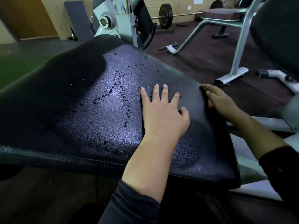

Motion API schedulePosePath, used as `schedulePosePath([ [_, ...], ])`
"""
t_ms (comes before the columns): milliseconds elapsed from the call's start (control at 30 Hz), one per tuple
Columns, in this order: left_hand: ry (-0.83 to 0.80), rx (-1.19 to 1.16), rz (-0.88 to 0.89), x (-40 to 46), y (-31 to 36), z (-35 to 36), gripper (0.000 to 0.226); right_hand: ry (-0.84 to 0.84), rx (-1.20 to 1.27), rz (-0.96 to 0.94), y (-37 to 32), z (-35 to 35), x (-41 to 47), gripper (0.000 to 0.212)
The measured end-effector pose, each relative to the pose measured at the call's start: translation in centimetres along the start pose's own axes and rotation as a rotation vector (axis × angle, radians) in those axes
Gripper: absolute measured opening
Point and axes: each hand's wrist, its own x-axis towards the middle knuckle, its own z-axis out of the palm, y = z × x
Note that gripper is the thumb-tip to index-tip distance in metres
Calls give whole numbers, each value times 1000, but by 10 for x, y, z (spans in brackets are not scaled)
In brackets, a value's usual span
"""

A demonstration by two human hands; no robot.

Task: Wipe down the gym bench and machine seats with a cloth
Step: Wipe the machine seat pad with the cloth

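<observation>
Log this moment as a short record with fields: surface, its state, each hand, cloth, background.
surface: black padded seat, textured vinyl
state: water droplets scattered across the pad, not yet wiped
left hand: flat on the pad, fingers spread
right hand: at the pad's right edge, fingers resting on it
cloth: none visible
background: barbell on the floor, grey-framed bench

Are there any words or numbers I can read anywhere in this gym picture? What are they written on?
None can be read.
White paper sign on the back wall: print too small and blurred to read.
Weight plate on the barbell: faint markings around its face, too blurred to read.
Black bench pad under the left hand and right hand: only water drops, no writing.
</observation>
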Motion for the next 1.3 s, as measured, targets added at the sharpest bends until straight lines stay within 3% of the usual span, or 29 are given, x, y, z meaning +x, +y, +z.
schedulePosePath([
  [67, 1, 2, -2, 1, 0, 0, 58, -38, -58, -100, -15, 9, -17, 47],
  [233, 0, 17, -2, 1, 1, 0, 58, -90, -226, -286, -74, 38, 1, 41],
  [467, -3, 4, -2, 1, -1, 0, 58, -67, -121, -47, -53, 27, 52, 42],
  [600, -13, 11, -1, 1, -1, 0, 58, -13, -133, -2, -37, 16, 22, 42],
  [733, -27, 8, 3, 2, -1, -1, 58, 24, -211, -100, -32, 13, -20, 39],
  [833, -35, 6, 7, 1, -1, -2, 56, 13, -216, -166, -38, 14, -51, 53],
  [933, -50, -2, 9, 0, -2, -6, 53, 4, -192, -238, -56, 20, -81, 54],
  [1133, 9, -284, 46, -12, -14, -29, 43, -40, -165, -367, -94, 42, -133, 52],
  [1200, 73, -182, 83, -26, -33, -40, 44, -30, -170, -375, -94, 46, -138, 43],
  [1300, 36, 48, 88, -48, -71, -55, 50, -15, -149, -334, -93, 45, -141, 42],
])
